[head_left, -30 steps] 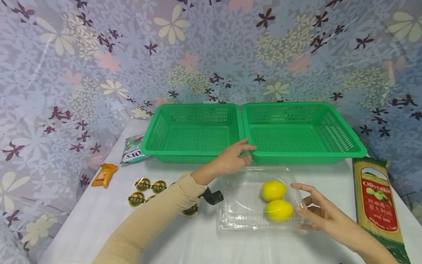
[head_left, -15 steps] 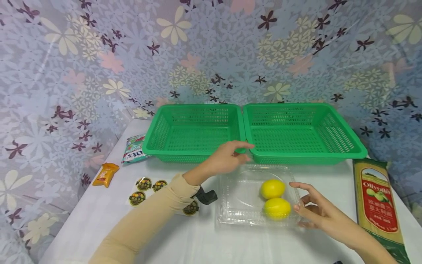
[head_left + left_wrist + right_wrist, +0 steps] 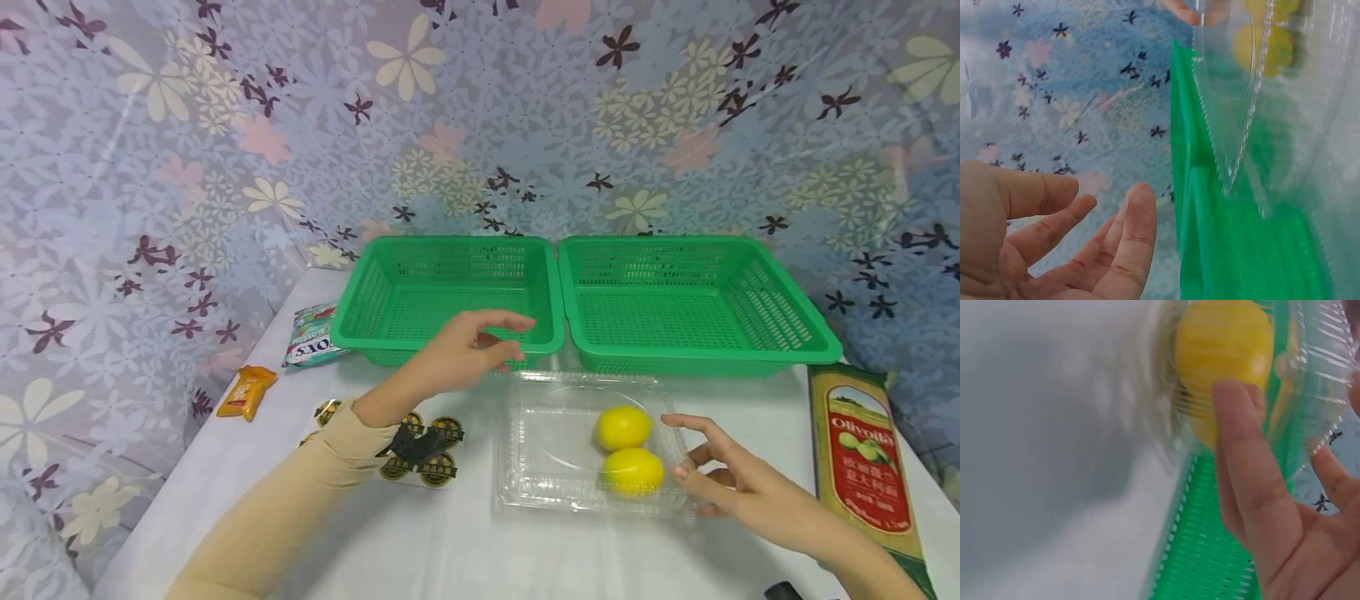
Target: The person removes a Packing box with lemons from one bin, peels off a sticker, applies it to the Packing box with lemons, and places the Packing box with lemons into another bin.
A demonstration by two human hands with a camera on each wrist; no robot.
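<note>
Holding nothing in the left hand [image 3: 461, 350], with loosely bent fingers spread from the thumb, near the front rim of the left green basket [image 3: 465, 300]; gripping the right edge of the clear plastic box [image 3: 551, 442] between thumb and bent fingers of the right hand [image 3: 738, 483], in front of the right green basket [image 3: 652, 312]; showing two yellow lemons [image 3: 633, 472] close together in the box's right half; with round stickers [image 3: 437, 469] farther left and an Olivoilà packet [image 3: 870, 467] to the right on the white tablecloth [image 3: 540, 558]
</note>
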